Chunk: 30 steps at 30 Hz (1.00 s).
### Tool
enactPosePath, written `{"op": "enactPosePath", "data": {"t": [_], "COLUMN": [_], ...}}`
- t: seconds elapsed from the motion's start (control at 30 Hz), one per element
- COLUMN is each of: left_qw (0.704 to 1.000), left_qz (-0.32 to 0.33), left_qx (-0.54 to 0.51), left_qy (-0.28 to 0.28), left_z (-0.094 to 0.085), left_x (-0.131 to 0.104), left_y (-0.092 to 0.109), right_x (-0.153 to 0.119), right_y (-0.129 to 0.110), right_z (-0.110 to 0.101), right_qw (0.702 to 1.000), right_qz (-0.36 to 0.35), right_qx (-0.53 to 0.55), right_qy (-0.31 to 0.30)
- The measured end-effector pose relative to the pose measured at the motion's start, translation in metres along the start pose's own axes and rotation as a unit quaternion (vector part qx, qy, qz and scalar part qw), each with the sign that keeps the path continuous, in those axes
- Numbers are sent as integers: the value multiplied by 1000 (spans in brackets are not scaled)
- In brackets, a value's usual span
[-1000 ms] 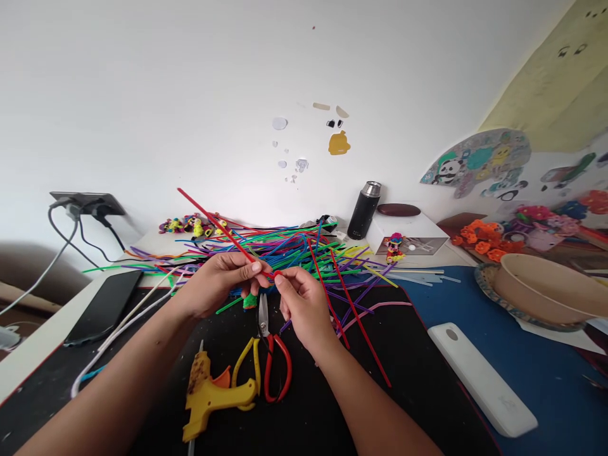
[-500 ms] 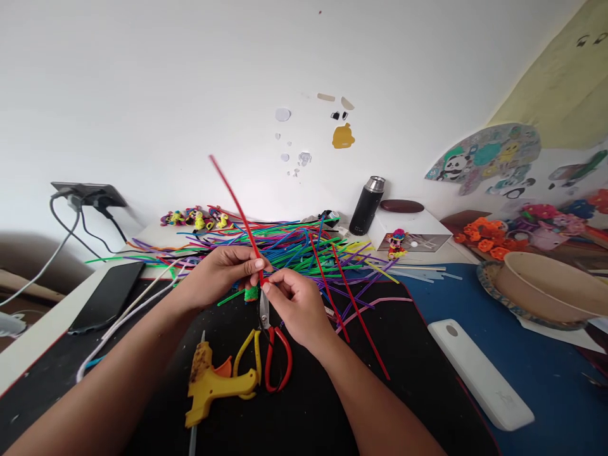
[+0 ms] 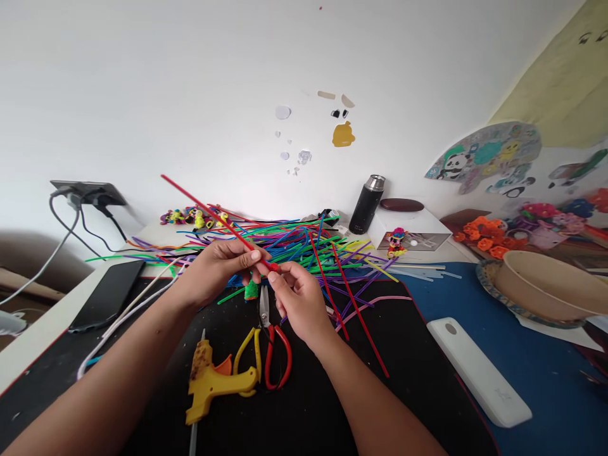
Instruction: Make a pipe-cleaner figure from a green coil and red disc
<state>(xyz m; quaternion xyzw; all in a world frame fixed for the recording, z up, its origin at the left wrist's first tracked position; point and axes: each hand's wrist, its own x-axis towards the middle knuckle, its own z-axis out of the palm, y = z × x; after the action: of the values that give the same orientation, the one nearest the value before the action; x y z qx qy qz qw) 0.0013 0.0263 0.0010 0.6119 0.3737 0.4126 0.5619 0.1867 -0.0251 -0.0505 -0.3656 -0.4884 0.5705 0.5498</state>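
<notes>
A red pipe cleaner (image 3: 204,208) runs slantwise from upper left down into both hands. My left hand (image 3: 230,261) pinches it between thumb and fingers. Close beside it, my right hand (image 3: 299,294) grips the lower end, where a bit of red shows at the fingertips; its exact shape there is hidden. Just under the hands lie scissors (image 3: 275,354) with red handles and a small green fuzzy piece (image 3: 251,290). A yellow glue gun (image 3: 213,383) rests nearer to me, next to a yellow-handled tool (image 3: 247,358).
Behind the hands spreads a pile of coloured pipe cleaners (image 3: 294,250). Two red ones (image 3: 363,316) lie on the black mat (image 3: 304,418). A phone (image 3: 107,297) is at left; a white power bank (image 3: 479,373), a bowl (image 3: 551,285) and a black flask (image 3: 367,206) stand rightward.
The red pipe cleaner has tipped over to the left, its free end lower and farther left. Both hands keep their grip and have turned slightly; the scissors' blades are now more exposed.
</notes>
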Motion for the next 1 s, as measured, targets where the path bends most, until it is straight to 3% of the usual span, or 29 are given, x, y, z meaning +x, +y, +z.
{"op": "enactPosePath", "data": {"t": [0.57,0.87,1.0], "left_qw": [998,996,996], "left_qz": [-28,-35,-23], "left_qx": [2,80,88], "left_qy": [-49,-31,-24], "left_z": [4,-2,-3], "left_x": [1,1,0], "left_y": [-3,0,6], "right_x": [2,1,-1], "right_y": [-9,-4,-2], "right_z": [0,-1,-1], "right_qw": [997,998,999], "right_qz": [-27,-25,-24], "right_qx": [44,1,-23], "right_qy": [63,61,26]}}
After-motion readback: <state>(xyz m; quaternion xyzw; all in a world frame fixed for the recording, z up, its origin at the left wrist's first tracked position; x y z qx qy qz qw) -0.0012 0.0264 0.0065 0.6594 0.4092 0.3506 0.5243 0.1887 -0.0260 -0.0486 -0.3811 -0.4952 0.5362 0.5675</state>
